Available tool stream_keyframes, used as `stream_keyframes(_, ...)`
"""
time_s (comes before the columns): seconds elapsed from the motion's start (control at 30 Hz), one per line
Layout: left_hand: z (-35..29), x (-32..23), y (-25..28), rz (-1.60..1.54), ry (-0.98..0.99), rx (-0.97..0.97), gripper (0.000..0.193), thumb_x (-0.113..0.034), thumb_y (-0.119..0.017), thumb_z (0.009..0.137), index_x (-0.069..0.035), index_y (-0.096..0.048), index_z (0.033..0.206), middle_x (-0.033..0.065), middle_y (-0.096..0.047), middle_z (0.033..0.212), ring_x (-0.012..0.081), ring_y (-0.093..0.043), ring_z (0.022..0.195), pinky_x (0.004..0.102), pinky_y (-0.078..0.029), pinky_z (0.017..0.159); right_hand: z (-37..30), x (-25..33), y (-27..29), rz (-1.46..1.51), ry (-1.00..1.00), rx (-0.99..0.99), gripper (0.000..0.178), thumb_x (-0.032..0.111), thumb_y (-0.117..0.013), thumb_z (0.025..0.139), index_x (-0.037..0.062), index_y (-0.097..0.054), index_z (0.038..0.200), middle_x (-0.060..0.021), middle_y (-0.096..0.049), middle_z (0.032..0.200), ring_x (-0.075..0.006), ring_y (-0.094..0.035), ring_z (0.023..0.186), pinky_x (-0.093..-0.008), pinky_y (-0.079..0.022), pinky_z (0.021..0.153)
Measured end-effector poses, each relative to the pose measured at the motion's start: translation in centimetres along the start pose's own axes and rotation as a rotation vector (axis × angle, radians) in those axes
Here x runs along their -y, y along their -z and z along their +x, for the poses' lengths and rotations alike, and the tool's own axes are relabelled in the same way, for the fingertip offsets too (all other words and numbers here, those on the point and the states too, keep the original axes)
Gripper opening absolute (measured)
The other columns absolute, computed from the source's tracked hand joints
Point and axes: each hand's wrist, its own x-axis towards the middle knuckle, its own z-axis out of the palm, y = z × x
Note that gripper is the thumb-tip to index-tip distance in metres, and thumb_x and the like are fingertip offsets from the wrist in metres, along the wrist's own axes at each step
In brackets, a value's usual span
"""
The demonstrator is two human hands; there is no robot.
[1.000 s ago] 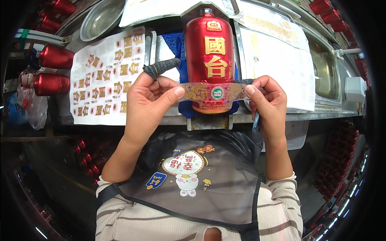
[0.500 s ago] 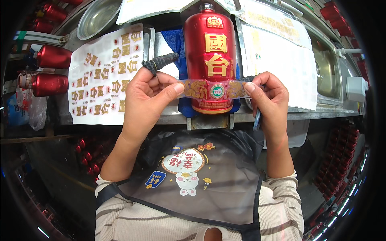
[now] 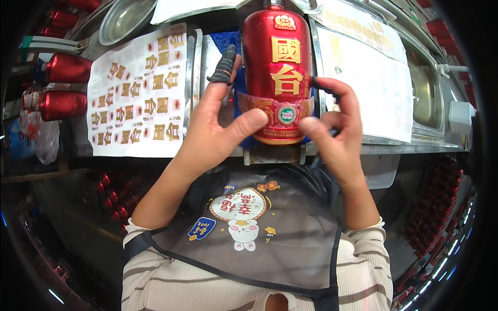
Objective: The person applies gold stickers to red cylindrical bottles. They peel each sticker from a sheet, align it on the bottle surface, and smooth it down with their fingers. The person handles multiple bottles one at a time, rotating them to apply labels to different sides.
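A red bottle [image 3: 277, 52] with raised gold characters lies on a blue cloth [image 3: 224, 39], its neck pointing away from me. Around its lower part sits a translucent gold-patterned label strip [image 3: 303, 108] with a round green-and-white emblem. My left hand [image 3: 218, 122] is open, its thumb on the strip's left part and its index finger, in a dark finger cover, raised beside the bottle. My right hand [image 3: 340, 132] has its thumb at the strip's right part and its covered index finger by the bottle's side. A thin blue-grey tool [image 3: 317, 159], blurred, shows below its curled fingers.
A sheet of gold character stickers [image 3: 137, 98] lies at the left, and white sheets [image 3: 373, 103] lie at the right. Metal basins [image 3: 124, 22] stand at the far left and right. More red bottles [image 3: 63, 104] lie at the left edge.
The strip, stretched between both hands before, now lies against the bottle. Both hands have let go of its ends, the left fingers spreading and the right moving inward. The bottle sits slightly further right.
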Motion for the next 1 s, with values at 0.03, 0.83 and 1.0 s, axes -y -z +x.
stream_keyframes(0.03,0.1,0.2,0.0,0.057,-0.017,0.032,0.081,-0.03,-0.079,0.086,0.0,-0.037,0.148,0.0167,-0.046,0.144,0.0226,-0.048,0.127,0.0362,-0.038,0.108,0.2,0.1,-0.4,-0.019,-0.012,0.047,0.066,0.018,-0.082,0.079,0.0004,-0.047,0.132,-0.0089,-0.059,0.118,-0.0033,-0.059,0.069,-0.017,-0.045,0.058)
stream_keyframes(0.83,0.4,0.9,0.8,-0.013,0.075,0.184,0.081,-0.027,-0.074,0.091,0.005,-0.028,0.15,0.0176,-0.044,0.146,0.0238,-0.04,0.137,0.0372,-0.03,0.115,0.7,0.0,-0.1,0.082,-0.045,0.123,0.082,0.021,-0.086,0.072,-0.0003,-0.039,0.136,-0.0138,-0.053,0.127,-0.0119,-0.066,0.087,-0.0213,-0.053,0.068)
stream_keyframes(1.0,0.4,0.6,0.1,-0.127,0.144,0.101,0.072,-0.024,-0.068,0.096,0.004,-0.03,0.149,0.0163,-0.046,0.144,0.0219,-0.043,0.134,0.0362,-0.033,0.113,1.5,-1.5,0.4,0.227,-0.092,0.107,0.063,0.02,-0.075,0.086,-0.0003,-0.042,0.136,-0.0106,-0.051,0.128,-0.006,-0.061,0.084,-0.019,-0.049,0.072)
